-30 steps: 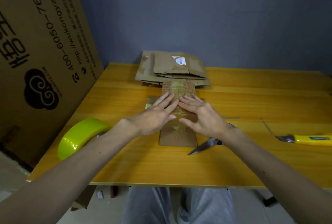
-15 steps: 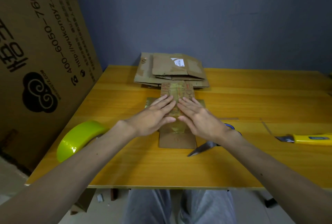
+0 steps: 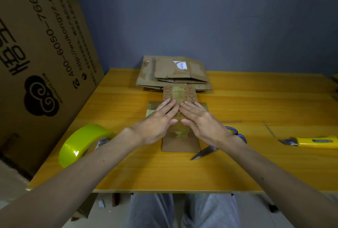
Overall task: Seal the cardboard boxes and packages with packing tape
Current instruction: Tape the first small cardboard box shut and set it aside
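A small flattened cardboard box (image 3: 180, 143) lies in the middle of the yellow table (image 3: 256, 169), with a shiny strip of packing tape (image 3: 180, 130) running along its length. My left hand (image 3: 159, 119) and my right hand (image 3: 199, 118) lie flat side by side on the box, fingers straight, pressing on the tape. The far end of the box (image 3: 180, 94) shows printed marks under the tape. A roll of yellow-green packing tape (image 3: 82, 143) stands on edge near the table's left edge, beside my left forearm.
A stack of flattened cardboard boxes (image 3: 173, 72) lies at the back of the table. Blue-handled scissors (image 3: 215, 145) lie under my right wrist. A yellow utility knife (image 3: 314, 141) sits at the right. A large printed carton (image 3: 36, 53) leans at the left.
Both hands have slid a little farther along the tape, away from me. The box, tape roll, scissors and knife have stayed in place.
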